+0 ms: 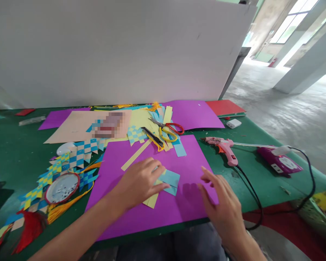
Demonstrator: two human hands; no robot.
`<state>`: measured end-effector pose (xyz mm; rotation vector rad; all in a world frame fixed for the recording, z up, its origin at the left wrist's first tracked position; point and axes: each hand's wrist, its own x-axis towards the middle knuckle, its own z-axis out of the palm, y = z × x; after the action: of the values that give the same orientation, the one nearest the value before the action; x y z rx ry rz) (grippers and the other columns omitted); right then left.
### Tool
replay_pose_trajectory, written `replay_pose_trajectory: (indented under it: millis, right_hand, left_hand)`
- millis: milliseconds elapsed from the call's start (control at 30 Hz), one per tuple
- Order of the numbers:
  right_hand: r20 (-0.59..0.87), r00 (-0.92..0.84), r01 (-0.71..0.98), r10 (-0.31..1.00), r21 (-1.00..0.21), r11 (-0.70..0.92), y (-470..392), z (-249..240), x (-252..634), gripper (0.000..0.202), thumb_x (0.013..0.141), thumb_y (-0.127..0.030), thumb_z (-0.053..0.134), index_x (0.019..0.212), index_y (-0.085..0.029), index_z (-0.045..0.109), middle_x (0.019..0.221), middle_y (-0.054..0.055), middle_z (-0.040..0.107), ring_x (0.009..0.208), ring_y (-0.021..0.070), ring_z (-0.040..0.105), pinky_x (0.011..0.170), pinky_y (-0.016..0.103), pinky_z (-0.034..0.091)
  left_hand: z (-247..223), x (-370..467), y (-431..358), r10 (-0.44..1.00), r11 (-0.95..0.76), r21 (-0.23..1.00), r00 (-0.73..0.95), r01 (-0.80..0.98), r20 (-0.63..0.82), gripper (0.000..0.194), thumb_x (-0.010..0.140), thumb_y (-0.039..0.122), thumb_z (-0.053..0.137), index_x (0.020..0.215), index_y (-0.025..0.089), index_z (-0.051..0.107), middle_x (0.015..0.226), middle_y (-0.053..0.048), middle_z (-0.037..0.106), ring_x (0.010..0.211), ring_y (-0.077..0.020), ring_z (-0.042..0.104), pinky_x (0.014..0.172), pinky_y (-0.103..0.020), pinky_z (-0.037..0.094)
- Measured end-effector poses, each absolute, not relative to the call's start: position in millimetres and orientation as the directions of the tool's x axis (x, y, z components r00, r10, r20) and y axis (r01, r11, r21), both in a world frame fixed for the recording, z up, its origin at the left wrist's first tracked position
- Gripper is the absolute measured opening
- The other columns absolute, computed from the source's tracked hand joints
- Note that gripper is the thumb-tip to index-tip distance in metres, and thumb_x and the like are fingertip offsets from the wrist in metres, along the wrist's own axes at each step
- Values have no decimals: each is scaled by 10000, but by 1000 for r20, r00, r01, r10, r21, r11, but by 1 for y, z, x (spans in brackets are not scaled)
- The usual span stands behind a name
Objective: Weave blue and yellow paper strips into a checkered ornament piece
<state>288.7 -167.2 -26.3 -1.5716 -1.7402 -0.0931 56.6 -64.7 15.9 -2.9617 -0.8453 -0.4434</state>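
Several pale-blue and pale-yellow paper strips (171, 178) are lying on a purple paper sheet (187, 152) near the green bench's (256, 130) front edge. My left hand (141, 183) is partly covering them, grip uncertain; my right hand (222, 199) is hovering empty. I'm judging them light, creasable, best pinched at outer ends.

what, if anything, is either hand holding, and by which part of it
The right hand holds nothing. The left hand hides part of the blue strips and yellow strips, so whether it grips them cannot be told.
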Motion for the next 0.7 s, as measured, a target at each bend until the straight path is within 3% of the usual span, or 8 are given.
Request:
replay_pose_trajectory:
  millis: [100, 200, 400, 533, 700]
  right_hand:
    - [569, 168, 903, 805, -416, 105, -160, -19, 311, 393, 925, -281, 495, 1311, -210, 478, 931, 63, 641, 831, 210, 602, 786, 369, 505]
    - [558, 239, 925, 795, -380, -12, -151, -16, 333, 393, 918, -338, 499, 1284, -197, 498, 949, 69, 638, 828, 219, 589, 789, 380, 495]
    - [546, 281, 933, 790, -350, -90, -142, -14, 357, 400, 915, -358, 506, 1272, -178, 512, 917, 69, 632, 852, 227, 587, 799, 388, 488]
    - [557, 156, 951, 816, -307, 27, -137, -14, 351, 290, 922, -310, 494, 1167, -187, 586, 933, 75, 646, 892, 230, 593, 826, 396, 490]
    - [504, -124, 928, 855, -246, 280, -134, -10, 327, 219, 926, -242, 477, 1055, -189, 646, 969, 82, 657, 912, 224, 598, 837, 388, 494]
  left_hand:
    - [10, 71, -67, 448, -874, -72, 853, 481, 267, 591, 851, 670, 446, 976, 116, 608, 909, -114, 644, 838, -247, 594, 673, -345, 487]
    - [4, 85, -71, 454, -850, -153, 850, 503, 268, 633, 807, 717, 466, 961, 116, 587, 843, -97, 617, 759, -237, 576, 601, -329, 455]
    - [-3, 92, -76, 478, -825, -200, 842, 528, 251, 257, 945, 374, 479, 826, 157, 548, 723, -47, 580, 670, -198, 557, 573, -307, 422]
    - [-5, 84, -73, 514, -836, -73, 823, 544, 242, 226, 962, 218, 412, 792, 166, 553, 734, -48, 608, 709, -201, 582, 632, -321, 443]
    - [1, 70, -69, 712, -695, 327, 676, 640, 189, 225, 968, 263, 404, 860, 172, 580, 797, -36, 644, 761, -181, 612, 661, -294, 453]
